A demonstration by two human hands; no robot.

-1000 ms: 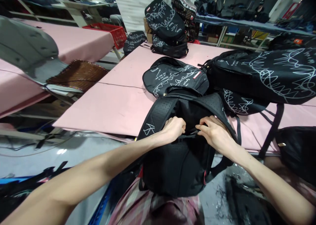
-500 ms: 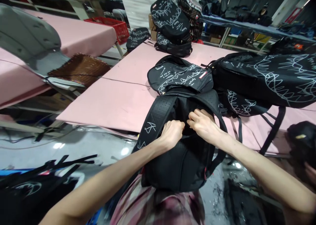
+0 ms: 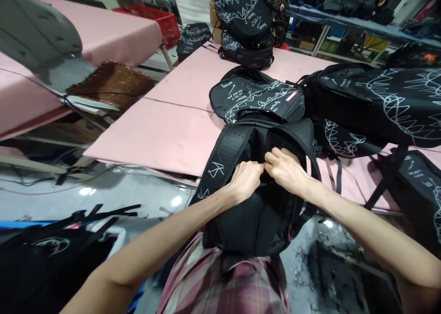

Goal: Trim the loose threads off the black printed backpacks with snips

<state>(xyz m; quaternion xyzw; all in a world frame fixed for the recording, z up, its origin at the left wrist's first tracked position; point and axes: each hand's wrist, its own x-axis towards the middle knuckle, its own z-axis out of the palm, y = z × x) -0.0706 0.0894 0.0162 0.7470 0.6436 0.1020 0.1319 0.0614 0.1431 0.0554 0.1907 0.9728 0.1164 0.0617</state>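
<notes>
A black backpack [image 3: 241, 227] rests against my lap and the table edge, its back panel and shoulder straps facing me. White line drawings mark the strap [image 3: 217, 167] on the left. My left hand [image 3: 246, 181] is closed, pinching black fabric at the middle of the back panel. Right beside it, my right hand [image 3: 284, 169] is also closed on the fabric, between the straps. The two hands nearly touch. What exactly lies between the fingertips is hidden. Beyond the straps, the bag's printed front flap [image 3: 258, 96] lies folded out on the table.
More printed black backpacks lie on the pink table [image 3: 165, 130]: a large one [image 3: 379, 103] at right and a stack [image 3: 244, 25] at the back. Another backpack [image 3: 416, 190] is at the right edge. A grey chair [image 3: 41, 43] with a wicker tray [image 3: 110, 84] stands left.
My left hand has come closer to my right, so the fingertips almost meet. At the right edge, a blurred dark bag and part of a hand have given way to a printed backpack.
</notes>
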